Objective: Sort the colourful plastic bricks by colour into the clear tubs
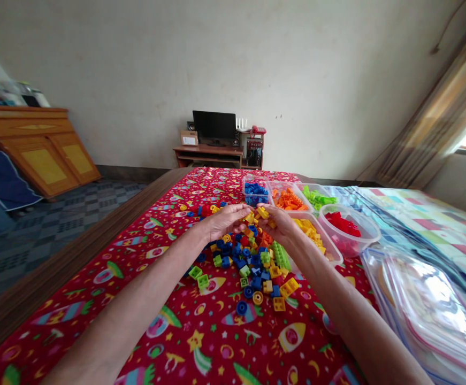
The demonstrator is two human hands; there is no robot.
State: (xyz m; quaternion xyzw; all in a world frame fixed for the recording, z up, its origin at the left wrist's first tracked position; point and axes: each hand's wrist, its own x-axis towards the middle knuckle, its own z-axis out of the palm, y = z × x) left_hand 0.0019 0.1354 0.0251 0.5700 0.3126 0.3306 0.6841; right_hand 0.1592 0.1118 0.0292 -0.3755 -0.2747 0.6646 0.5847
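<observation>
Above a heap of mixed toy building bricks (pixel 238 262), my two hands meet close together. My left hand (pixel 227 220) is closed on yellow building bricks (pixel 249 218). Yellow building bricks (pixel 262 213) also sit in the curled fingers of my right hand (pixel 277 223). The heap below holds blue, green, yellow, orange and red pieces, some partly hidden by my hands. Just right of my right hand stands a clear tray of yellow bricks (pixel 312 233), its near side covered by my forearm.
Clear containers hold blue bricks (pixel 256 190), orange bricks (pixel 288 200) and green bricks (pixel 315 198). A round tub (pixel 371 231) holds red ones. Clear plastic lids or bags (pixel 421 299) lie at right. A red patterned cloth (pixel 144 305) covers the surface; its left edge borders a wooden rim (pixel 56 251).
</observation>
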